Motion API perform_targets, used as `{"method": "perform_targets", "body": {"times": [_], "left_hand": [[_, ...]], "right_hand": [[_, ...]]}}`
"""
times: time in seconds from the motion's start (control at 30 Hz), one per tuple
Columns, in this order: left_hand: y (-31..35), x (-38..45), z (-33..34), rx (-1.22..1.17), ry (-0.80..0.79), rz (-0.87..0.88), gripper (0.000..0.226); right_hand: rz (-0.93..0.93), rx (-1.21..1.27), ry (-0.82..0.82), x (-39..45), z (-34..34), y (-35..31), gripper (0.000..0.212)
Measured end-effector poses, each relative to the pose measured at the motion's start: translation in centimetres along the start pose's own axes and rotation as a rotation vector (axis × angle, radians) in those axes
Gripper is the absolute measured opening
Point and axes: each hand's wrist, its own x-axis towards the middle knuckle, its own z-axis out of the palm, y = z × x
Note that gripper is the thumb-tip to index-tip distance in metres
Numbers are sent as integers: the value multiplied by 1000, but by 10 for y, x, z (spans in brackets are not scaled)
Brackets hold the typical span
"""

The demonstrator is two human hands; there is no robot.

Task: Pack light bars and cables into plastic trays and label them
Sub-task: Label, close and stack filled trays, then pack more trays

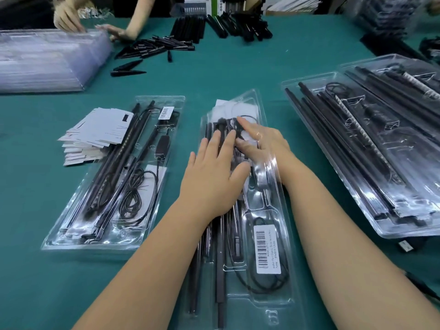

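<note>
Head view: green table [238, 75]; both grips, left [212, 172] and right [262, 141], flat, fingers straight, pressing centre tray [281, 246].

Four packed clear trays [269, 177], two barcode labels [267, 248], one card stack [95, 134], four hands [212, 177].

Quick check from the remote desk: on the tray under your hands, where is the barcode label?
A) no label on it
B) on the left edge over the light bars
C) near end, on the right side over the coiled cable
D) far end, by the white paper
C: the barcode label sits on the near right part of the middle tray, over the coiled cable, while both hands press farther up.
</note>
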Motion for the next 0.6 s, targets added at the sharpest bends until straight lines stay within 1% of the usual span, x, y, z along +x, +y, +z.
{"method": "perform_targets", "body": {"times": [0.03,0.1,0.2,0.3,0.4,0.5,0.6], "left_hand": [[0,0,0,9,0,-2,67],[0,1,0,26,-4,-4,64],[1,0,0,19,-7,3,62],[1,0,0,16,-7,6,63],[2,0,0,18,-7,2,64],[2,0,0,16,-6,-1,64],[2,0,-1,14,-5,-3,64]], "right_hand": [[10,-83,9,3,2,-1,49],[23,-84,38,6,4,-1,39],[6,-150,10,8,8,3,29],[-26,-106,68,5,7,1,23],[-50,-77,90,2,5,-1,26],[15,-21,97,0,4,-2,30],[21,-28,97,-3,3,-5,34]]}}
